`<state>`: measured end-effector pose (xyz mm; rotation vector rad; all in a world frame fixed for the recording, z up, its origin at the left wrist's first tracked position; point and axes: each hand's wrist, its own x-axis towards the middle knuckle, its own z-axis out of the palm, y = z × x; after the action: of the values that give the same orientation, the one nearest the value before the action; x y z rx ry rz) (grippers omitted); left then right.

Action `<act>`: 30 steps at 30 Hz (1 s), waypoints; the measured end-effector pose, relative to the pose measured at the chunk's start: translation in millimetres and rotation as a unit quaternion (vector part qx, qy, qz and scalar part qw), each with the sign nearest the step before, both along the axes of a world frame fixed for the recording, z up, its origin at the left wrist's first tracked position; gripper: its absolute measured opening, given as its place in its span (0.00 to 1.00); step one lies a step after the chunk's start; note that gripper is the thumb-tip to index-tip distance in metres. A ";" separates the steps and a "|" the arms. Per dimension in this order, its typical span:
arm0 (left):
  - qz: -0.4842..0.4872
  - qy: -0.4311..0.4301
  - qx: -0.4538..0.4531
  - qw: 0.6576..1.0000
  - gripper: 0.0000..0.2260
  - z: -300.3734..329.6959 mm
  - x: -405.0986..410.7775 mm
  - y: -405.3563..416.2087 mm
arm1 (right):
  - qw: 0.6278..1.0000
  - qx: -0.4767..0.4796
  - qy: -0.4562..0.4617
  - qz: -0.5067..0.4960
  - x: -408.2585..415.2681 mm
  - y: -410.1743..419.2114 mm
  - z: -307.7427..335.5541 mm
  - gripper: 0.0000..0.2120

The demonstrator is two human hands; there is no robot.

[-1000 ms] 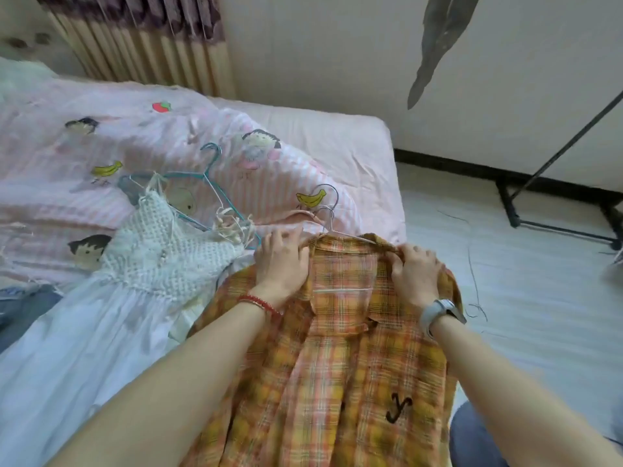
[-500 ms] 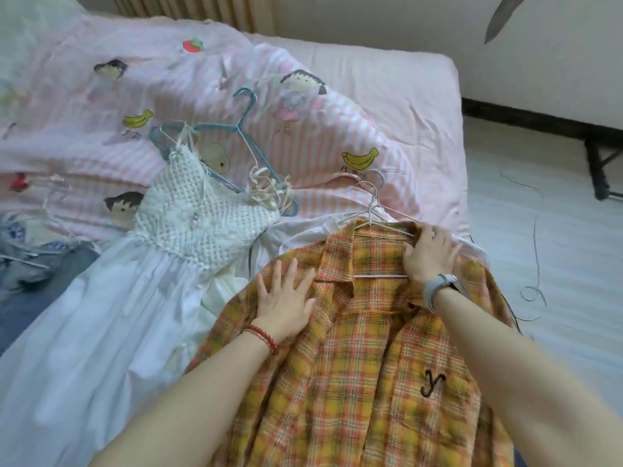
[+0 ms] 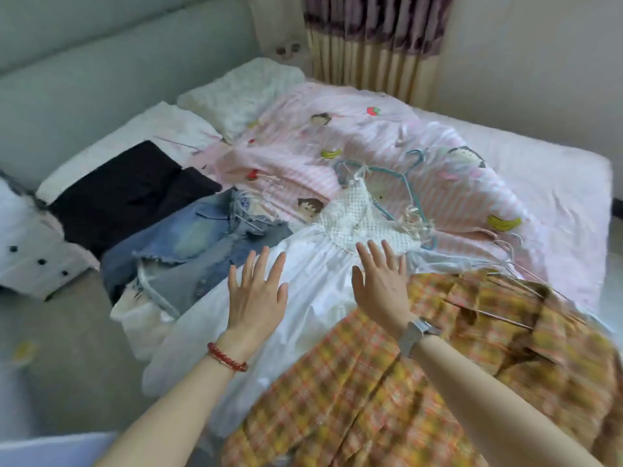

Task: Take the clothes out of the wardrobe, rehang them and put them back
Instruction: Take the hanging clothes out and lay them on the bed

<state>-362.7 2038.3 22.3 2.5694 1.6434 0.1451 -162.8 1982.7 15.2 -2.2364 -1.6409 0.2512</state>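
On the bed's near edge, a white dress with a crocheted bodice (image 3: 303, 281) is lying spread out, its straps looped on a teal wire hanger (image 3: 404, 183) resting on the pink striped cartoon-print duvet (image 3: 455, 197). Both hands are hovering over or lying flat on the dress skirt, fingers straight and spread, gripping nothing: the left hand (image 3: 258, 299), with a red bead bracelet (image 3: 226, 357) on its wrist, is sitting toward the denim side, and the right hand (image 3: 381, 288), wearing a silver wristwatch (image 3: 416, 333), is reaching just below the bodice; whether the palms are actually touching the cloth I cannot tell. Just right of the dress, an orange-and-yellow plaid shirt (image 3: 387, 399) is draping over the mattress edge on a thin silver wire hanger (image 3: 505, 298). To the left, a faded blue denim garment with frayed hems (image 3: 188, 251) is lying beside a folded black garment (image 3: 128, 200), and a white button-front piece with dark buttons (image 3: 30, 254) is sitting at the far left
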 end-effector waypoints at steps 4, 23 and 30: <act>0.116 0.037 0.018 0.992 0.23 38.1 -153.4 -28.9 | 0.988 0.024 0.010 0.151 -148.7 12.6 42.7 0.22; 0.671 0.101 0.186 0.711 0.20 169.9 -632.2 -412.3 | 0.681 0.113 0.084 0.718 -743.6 -172.9 136.5 0.20; 0.759 0.141 0.200 0.603 0.20 196.7 -681.9 -496.3 | 0.561 0.025 0.190 0.805 -869.0 -254.6 173.5 0.16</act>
<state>-1044.6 1542.0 219.0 0.4331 3.6240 0.1934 -1031.8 1728.1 188.7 0.1272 -2.6607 0.9399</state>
